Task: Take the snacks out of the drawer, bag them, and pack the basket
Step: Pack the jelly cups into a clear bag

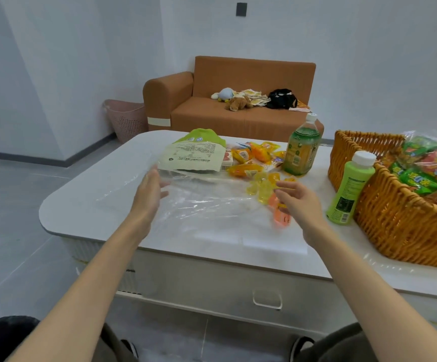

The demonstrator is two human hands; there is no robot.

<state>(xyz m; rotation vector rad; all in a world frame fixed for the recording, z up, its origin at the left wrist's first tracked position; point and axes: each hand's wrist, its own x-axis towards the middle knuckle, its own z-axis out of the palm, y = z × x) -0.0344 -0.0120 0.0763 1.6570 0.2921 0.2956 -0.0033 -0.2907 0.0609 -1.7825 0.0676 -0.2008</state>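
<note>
As your left hand [149,190] sits open, fingers straight, at the left edge of the clear plastic bag [199,205] spread on the table [81,205], a green-and-white packet [192,155] lies just behind the bag, with yellow snack packs [254,155] right of it. Your right hand [294,198] is over the bag's right edge, fingers loosely spread, gripping nothing. Right of the bag stand a tea bottle [301,148] and a small green bottle [350,189], then the wicker basket [395,223] holding bagged snacks [426,163].

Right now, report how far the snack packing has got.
Done: drawer shut, one filled bag in the basket. In hand: left hand and right hand at a clear bag on the table. Left: loose snacks, green packet, tea bottle and green bottle outside the basket.
</note>
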